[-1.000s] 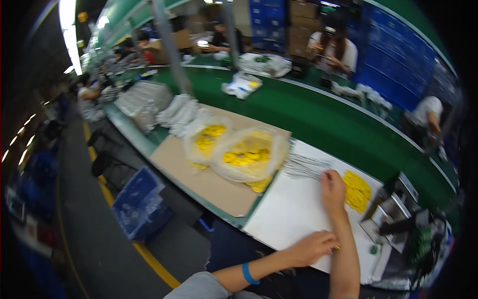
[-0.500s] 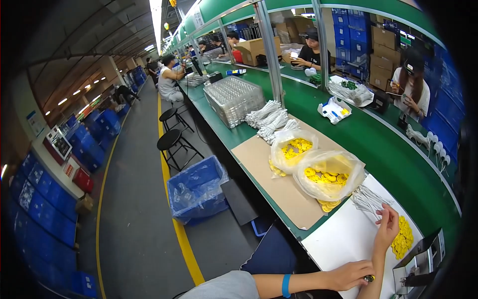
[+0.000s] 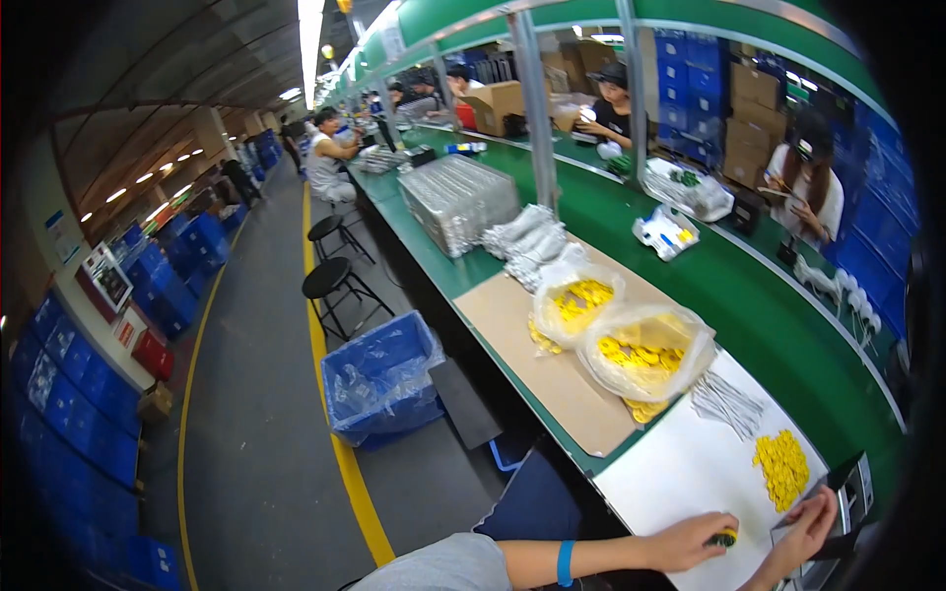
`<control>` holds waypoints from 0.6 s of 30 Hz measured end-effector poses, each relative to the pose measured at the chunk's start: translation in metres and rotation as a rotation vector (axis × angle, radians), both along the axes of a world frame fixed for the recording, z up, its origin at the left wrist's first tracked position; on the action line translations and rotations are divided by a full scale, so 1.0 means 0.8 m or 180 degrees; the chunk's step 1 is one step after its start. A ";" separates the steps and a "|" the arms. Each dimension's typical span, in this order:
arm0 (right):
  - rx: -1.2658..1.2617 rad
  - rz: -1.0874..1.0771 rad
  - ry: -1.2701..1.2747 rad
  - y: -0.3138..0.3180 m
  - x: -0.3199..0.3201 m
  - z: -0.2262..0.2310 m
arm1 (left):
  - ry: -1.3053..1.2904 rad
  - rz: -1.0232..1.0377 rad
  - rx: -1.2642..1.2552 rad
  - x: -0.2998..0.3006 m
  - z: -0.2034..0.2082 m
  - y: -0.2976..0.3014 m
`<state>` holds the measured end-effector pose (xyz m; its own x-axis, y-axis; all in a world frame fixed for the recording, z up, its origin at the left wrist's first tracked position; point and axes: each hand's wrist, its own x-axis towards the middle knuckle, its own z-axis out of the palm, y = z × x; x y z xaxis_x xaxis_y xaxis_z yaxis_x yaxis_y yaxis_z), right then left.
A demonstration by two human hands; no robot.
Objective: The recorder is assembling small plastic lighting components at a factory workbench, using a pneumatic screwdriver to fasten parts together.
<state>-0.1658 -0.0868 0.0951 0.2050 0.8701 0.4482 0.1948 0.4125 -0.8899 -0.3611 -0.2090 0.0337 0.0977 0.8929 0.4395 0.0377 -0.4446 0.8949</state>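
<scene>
Low over the white work surface [image 3: 660, 483], my left hand [image 3: 690, 544], with a blue band on its wrist, grips a small dark round piece with a yellow edge [image 3: 724, 538]. My right hand [image 3: 810, 522] is beside a black and grey bench device [image 3: 855, 492] at the lower right. Its fingers are curled together; whatever they may hold is too small to make out. Just beyond it lies a heap of small yellow round parts [image 3: 782, 469]. A bundle of thin white cables [image 3: 727, 404] rests farther off, near the open bags.
Two plastic bags of yellow parts [image 3: 645, 355] stand on brown cardboard [image 3: 532, 364]. Behind them are white cable bundles [image 3: 532, 246] and stacked clear trays [image 3: 458, 202]. A green conveyor [image 3: 769, 295] runs along the right. A lined blue bin [image 3: 384, 374] stands left. Co-workers sit across.
My right hand has moved from beside the white cables toward me, to the bench device. My left hand still grips the dark and yellow piece, now with the right forearm away from it.
</scene>
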 end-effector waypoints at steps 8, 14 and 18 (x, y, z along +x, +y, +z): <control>0.0293 0.0257 -0.2271 -0.025 0.004 -0.059 | -0.0219 0.0483 -0.0734 0.036 -0.072 0.097; -0.0311 0.0495 -0.1313 0.005 0.074 -0.119 | -0.0656 0.0070 -0.0993 0.113 -0.097 0.142; -0.0517 0.0691 -0.0757 0.015 0.113 -0.139 | -0.0730 -0.0018 -0.0899 0.155 -0.086 0.153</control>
<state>-0.0754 -0.0751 -0.0163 -0.0858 0.9458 0.3133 0.3278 0.3237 -0.8875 -0.2368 -0.0868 -0.0348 0.0305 0.9820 0.1866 -0.1801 -0.1782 0.9674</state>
